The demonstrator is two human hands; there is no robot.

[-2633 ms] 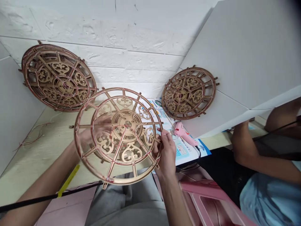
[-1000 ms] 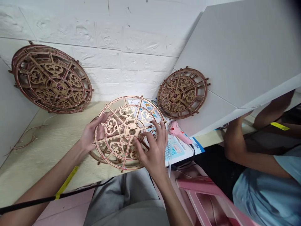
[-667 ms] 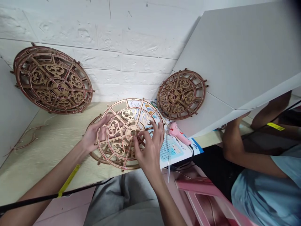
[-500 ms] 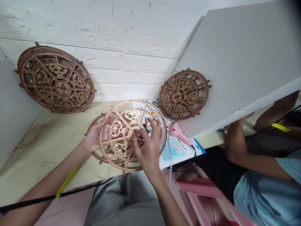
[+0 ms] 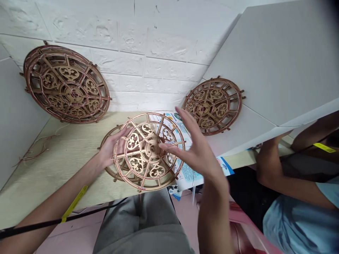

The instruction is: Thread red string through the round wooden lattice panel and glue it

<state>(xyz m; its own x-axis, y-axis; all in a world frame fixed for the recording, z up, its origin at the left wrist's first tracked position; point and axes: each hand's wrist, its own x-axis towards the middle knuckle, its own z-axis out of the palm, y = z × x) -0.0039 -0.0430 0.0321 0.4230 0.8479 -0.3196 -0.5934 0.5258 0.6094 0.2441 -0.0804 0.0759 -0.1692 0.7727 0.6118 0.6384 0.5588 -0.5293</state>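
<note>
A round openwork wooden disc (image 5: 146, 151), with scroll cut-outs and thin reddish wire along its rings, is held tilted above the table. My left hand (image 5: 108, 151) grips its left rim, with fingers behind the lattice and thumb side toward me. Below it, a second wooden disc (image 5: 111, 175) lies on the table, mostly covered. My right hand (image 5: 200, 155) is raised over the right part of the held disc, thumb and fingers spread, nothing seen in it. Its thumb tip appears near the hub; whether it touches cannot be made out.
Wooden discs (image 5: 71, 95) lean stacked against the white brick wall at left. More discs (image 5: 212, 109) lean by a white panel (image 5: 280, 63) at right. Printed paper (image 5: 185, 176) lies under my right side. Loose wires (image 5: 39, 151) lie at left. A co-worker's arm (image 5: 288, 180) is at far right.
My right hand has left its pinch at the disc's hub, opened, and moved right. It now hides the pink glue gun. My left hand still holds the rim.
</note>
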